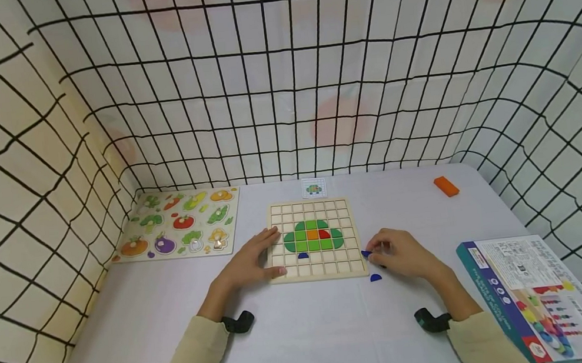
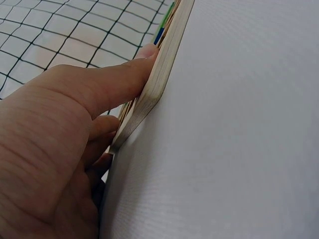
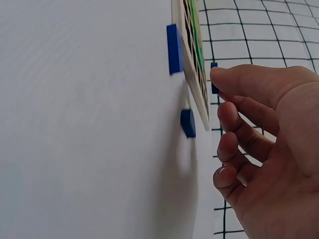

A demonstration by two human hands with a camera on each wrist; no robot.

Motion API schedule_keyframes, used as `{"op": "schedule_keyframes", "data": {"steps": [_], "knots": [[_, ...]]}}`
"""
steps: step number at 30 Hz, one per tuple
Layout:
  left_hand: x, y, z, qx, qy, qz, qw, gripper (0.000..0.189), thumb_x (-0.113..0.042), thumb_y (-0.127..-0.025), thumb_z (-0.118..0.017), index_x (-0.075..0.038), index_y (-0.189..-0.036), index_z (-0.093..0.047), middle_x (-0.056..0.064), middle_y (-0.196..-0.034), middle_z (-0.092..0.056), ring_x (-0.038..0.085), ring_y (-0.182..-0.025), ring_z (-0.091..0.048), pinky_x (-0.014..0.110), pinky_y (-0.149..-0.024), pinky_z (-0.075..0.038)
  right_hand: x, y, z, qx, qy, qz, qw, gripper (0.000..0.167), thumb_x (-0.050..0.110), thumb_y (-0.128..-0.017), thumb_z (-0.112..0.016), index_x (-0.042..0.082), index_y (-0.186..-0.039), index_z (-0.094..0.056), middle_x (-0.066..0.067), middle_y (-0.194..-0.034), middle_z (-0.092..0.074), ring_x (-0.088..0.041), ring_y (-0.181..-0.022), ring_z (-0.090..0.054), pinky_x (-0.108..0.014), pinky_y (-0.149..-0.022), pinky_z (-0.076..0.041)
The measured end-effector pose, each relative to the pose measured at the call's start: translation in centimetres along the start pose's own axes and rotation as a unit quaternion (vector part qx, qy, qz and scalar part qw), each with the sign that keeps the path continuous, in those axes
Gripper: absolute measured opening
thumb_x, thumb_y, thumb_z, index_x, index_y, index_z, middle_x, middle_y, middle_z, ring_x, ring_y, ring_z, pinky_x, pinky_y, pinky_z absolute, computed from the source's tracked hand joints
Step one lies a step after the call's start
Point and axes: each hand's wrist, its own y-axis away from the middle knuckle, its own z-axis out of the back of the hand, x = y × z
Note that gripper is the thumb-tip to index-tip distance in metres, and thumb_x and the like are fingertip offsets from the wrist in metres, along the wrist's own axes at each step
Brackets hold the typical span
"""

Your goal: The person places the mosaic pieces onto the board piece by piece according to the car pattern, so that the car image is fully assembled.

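A wooden grid board (image 1: 318, 269) lies on the table, bearing a shape of green, orange and red pieces. Inside its grid, below the green pieces, is a blue half-round piece (image 1: 303, 255). My left hand (image 1: 250, 261) rests spread over the board's left edge, thumb near the front corner. At the board's right side my right hand (image 1: 402, 252) pinches another blue piece (image 3: 214, 78) between thumb and index finger, the other fingers loosely bent. In the right wrist view two blue pieces lie on the table beside the board, one long (image 3: 174, 50) and one shorter (image 3: 188, 123).
A small pattern card (image 1: 314, 188) lies behind the board. To the left is a vegetable puzzle board (image 1: 175, 223). An orange block (image 1: 446, 186) lies at the back right, and a printed box (image 1: 548, 296) at the front right. Black netting (image 1: 270, 89) surrounds the table.
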Motion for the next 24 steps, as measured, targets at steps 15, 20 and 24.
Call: {"op": "schedule_keyframes", "data": {"steps": [15,20,24], "knots": [[0.3,-0.1,-0.3,-0.001,0.003,-0.001,1.0000,0.093,-0.056,-0.086,-0.078,-0.020,-0.162,-0.037,-0.007,-0.172,-0.024,0.024,-0.161,-0.015,0.055,-0.129,-0.019,3.6,-2.3,-2.3,0.006,-0.058,0.029,0.9979,0.008,0.018,-0.092,-0.077,0.017,-0.100,-0.077,0.005,-0.087,-0.061,-0.018,-0.087,-0.053,-0.025,-0.068,-0.044],[0.3,-0.1,-0.1,-0.001,0.001,-0.002,1.0000,0.093,-0.055,-0.086,-0.078,-0.020,-0.162,-0.037,-0.007,-0.172,-0.024,0.023,-0.161,-0.015,0.054,-0.129,-0.019,4.9,-3.2,-3.1,0.005,-0.064,0.040,0.9972,0.006,0.016,-0.092,-0.077,0.018,-0.098,-0.077,0.005,-0.084,-0.059,-0.017,-0.083,-0.052,-0.026,-0.066,-0.043],[0.2,-0.1,0.0,0.000,0.001,-0.005,1.0000,0.093,-0.055,-0.086,-0.078,-0.018,-0.161,-0.037,-0.006,-0.172,-0.024,0.024,-0.161,-0.015,0.054,-0.129,-0.019,5.8,-3.9,-3.9,0.004,-0.061,0.055,0.9966,0.006,0.016,-0.091,-0.078,0.017,-0.097,-0.078,0.005,-0.083,-0.059,-0.016,-0.083,-0.052,-0.028,-0.071,-0.044]]}}
